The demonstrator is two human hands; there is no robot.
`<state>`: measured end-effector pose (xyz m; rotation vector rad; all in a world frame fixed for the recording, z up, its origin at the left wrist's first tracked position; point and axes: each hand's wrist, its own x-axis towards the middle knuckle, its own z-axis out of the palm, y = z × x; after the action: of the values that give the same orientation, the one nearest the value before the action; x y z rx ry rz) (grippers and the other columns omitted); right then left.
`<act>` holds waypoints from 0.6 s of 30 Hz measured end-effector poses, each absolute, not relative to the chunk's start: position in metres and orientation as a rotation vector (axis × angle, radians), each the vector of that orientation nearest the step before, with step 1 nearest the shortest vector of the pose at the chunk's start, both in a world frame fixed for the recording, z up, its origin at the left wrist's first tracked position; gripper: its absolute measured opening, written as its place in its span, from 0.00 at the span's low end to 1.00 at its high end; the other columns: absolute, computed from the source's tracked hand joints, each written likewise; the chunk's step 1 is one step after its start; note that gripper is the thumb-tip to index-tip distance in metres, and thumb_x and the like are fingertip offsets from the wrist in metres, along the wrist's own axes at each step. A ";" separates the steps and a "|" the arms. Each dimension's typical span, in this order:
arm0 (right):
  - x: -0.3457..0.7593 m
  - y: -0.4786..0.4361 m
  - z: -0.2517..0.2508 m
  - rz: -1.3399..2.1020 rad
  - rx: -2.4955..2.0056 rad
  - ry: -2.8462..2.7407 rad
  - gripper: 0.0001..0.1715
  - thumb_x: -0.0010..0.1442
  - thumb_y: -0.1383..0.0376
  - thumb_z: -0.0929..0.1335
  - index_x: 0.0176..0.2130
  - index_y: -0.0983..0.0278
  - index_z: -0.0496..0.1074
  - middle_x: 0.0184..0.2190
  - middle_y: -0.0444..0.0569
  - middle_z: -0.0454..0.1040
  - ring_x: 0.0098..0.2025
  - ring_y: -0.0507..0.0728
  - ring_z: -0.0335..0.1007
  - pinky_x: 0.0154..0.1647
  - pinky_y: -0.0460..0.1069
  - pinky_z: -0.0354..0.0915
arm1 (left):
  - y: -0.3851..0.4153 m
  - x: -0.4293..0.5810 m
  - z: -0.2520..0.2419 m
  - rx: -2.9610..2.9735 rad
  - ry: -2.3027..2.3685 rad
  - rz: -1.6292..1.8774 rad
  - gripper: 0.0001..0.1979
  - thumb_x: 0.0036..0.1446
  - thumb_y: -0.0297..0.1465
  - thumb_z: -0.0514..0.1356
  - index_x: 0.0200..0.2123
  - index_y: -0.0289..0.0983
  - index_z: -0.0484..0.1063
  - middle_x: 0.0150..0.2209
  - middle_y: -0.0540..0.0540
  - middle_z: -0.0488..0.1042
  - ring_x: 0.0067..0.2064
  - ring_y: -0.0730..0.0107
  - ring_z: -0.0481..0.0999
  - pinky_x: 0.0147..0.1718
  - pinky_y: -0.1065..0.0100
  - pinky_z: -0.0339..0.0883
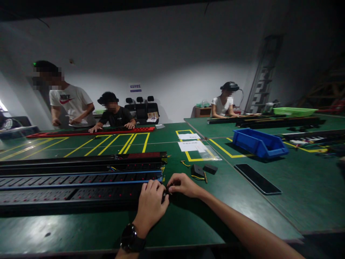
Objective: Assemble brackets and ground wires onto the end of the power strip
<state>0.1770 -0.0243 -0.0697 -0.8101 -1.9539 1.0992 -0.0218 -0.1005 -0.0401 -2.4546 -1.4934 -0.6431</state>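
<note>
A long black power strip [102, 194] with rows of sockets and red dots lies lengthwise at the left. My left hand [152, 201], with a watch on its wrist, is closed over the strip's right end. Against that same end, my right hand [184, 185] is closed in a pinch on something small and dark, mostly hidden by the fingers. Behind lie a blue-edged strip [88, 178] and further black strips. Beyond my right hand sit a black block [197, 170] with yellow wires and a smaller black block [210, 169].
A dark phone [257, 178] lies to the right, with a blue bin [258, 144] behind it. Paper sheets [191, 145] rest on the green table [215, 223]. Across it, a person [115, 115] touches a red strip [129, 131]; two other people are nearby.
</note>
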 end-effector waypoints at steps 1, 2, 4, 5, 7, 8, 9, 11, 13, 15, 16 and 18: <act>0.177 -0.024 -0.070 1.092 -0.809 -1.951 0.18 0.52 0.54 0.77 0.37 0.66 0.81 0.31 0.47 0.77 0.30 0.52 0.69 0.31 0.46 0.64 | -0.100 -0.022 -0.040 -2.456 -1.496 -0.640 0.07 0.61 0.32 0.58 0.39 0.39 0.75 0.41 0.45 0.73 0.46 0.58 0.69 0.46 0.56 0.60; 0.177 -0.024 -0.071 1.095 -0.807 -1.949 0.18 0.52 0.54 0.77 0.37 0.66 0.81 0.31 0.47 0.77 0.30 0.52 0.69 0.31 0.46 0.64 | -0.100 -0.022 -0.040 -2.457 -1.496 -0.638 0.07 0.61 0.32 0.58 0.39 0.39 0.75 0.41 0.45 0.73 0.46 0.58 0.69 0.45 0.56 0.60; 0.177 -0.023 -0.071 1.099 -0.808 -1.953 0.19 0.53 0.54 0.77 0.37 0.65 0.82 0.32 0.48 0.78 0.30 0.52 0.69 0.31 0.46 0.64 | -0.100 -0.022 -0.040 -2.460 -1.493 -0.634 0.07 0.62 0.32 0.57 0.38 0.39 0.75 0.40 0.45 0.73 0.45 0.58 0.69 0.45 0.56 0.60; 0.178 -0.022 -0.070 1.096 -0.810 -1.964 0.19 0.53 0.54 0.77 0.38 0.65 0.82 0.32 0.48 0.78 0.30 0.52 0.69 0.32 0.46 0.64 | -0.100 -0.022 -0.040 -2.462 -1.492 -0.633 0.07 0.62 0.32 0.57 0.38 0.39 0.75 0.40 0.45 0.73 0.45 0.58 0.69 0.45 0.56 0.60; 0.180 -0.021 -0.068 1.121 -0.801 -1.998 0.20 0.53 0.54 0.76 0.40 0.65 0.81 0.34 0.48 0.78 0.31 0.53 0.70 0.33 0.47 0.65 | -0.101 -0.022 -0.040 -2.464 -1.495 -0.635 0.07 0.61 0.31 0.57 0.38 0.39 0.75 0.40 0.45 0.73 0.45 0.58 0.69 0.45 0.56 0.60; 0.182 -0.020 -0.067 1.151 -0.789 -2.021 0.21 0.53 0.55 0.76 0.43 0.65 0.80 0.34 0.48 0.78 0.32 0.53 0.70 0.33 0.47 0.66 | -0.101 -0.022 -0.039 -2.464 -1.498 -0.636 0.06 0.61 0.31 0.58 0.38 0.39 0.75 0.41 0.44 0.73 0.46 0.58 0.69 0.45 0.56 0.60; 0.184 -0.019 -0.066 1.179 -0.775 -2.049 0.23 0.53 0.55 0.76 0.45 0.66 0.79 0.35 0.48 0.78 0.33 0.54 0.71 0.34 0.47 0.66 | -0.101 -0.022 -0.039 -2.462 -1.500 -0.638 0.06 0.61 0.31 0.58 0.38 0.39 0.75 0.41 0.44 0.73 0.46 0.58 0.69 0.45 0.56 0.60; 0.188 -0.016 -0.065 1.182 -0.775 -2.109 0.24 0.54 0.56 0.76 0.47 0.66 0.78 0.36 0.48 0.79 0.35 0.54 0.72 0.36 0.47 0.67 | -0.101 -0.021 -0.039 -2.457 -1.502 -0.644 0.06 0.60 0.31 0.58 0.38 0.39 0.75 0.40 0.44 0.73 0.46 0.58 0.69 0.45 0.56 0.60; 0.191 -0.015 -0.066 1.111 -0.821 -2.160 0.20 0.54 0.57 0.75 0.44 0.65 0.79 0.34 0.47 0.78 0.34 0.54 0.71 0.35 0.47 0.66 | -0.100 -0.021 -0.039 -2.457 -1.502 -0.650 0.06 0.60 0.31 0.58 0.37 0.39 0.75 0.40 0.44 0.73 0.46 0.58 0.69 0.45 0.56 0.60; 0.191 -0.016 -0.067 1.033 -0.880 -2.180 0.16 0.56 0.57 0.74 0.40 0.65 0.80 0.30 0.46 0.77 0.31 0.54 0.70 0.33 0.46 0.64 | -0.100 -0.021 -0.039 -2.456 -1.504 -0.656 0.06 0.60 0.31 0.58 0.37 0.39 0.75 0.40 0.44 0.73 0.46 0.58 0.69 0.45 0.56 0.60; 0.190 -0.017 -0.068 1.000 -0.902 -2.177 0.14 0.56 0.57 0.74 0.39 0.65 0.80 0.29 0.46 0.77 0.31 0.53 0.69 0.32 0.46 0.64 | -0.101 -0.021 -0.039 -2.452 -1.506 -0.658 0.06 0.60 0.31 0.58 0.37 0.39 0.75 0.40 0.44 0.73 0.46 0.57 0.69 0.45 0.56 0.60; 0.187 -0.019 -0.069 0.939 -0.926 -2.154 0.11 0.57 0.59 0.73 0.37 0.65 0.80 0.29 0.46 0.77 0.31 0.53 0.69 0.32 0.46 0.63 | -0.101 -0.020 -0.039 -2.441 -1.513 -0.658 0.06 0.60 0.32 0.58 0.37 0.39 0.75 0.40 0.44 0.73 0.46 0.57 0.69 0.45 0.55 0.60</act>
<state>0.1873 -0.0192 -0.0694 -0.9256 -2.1541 0.9388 -0.0204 -0.1009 -0.0388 -2.4413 -1.5126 -0.6577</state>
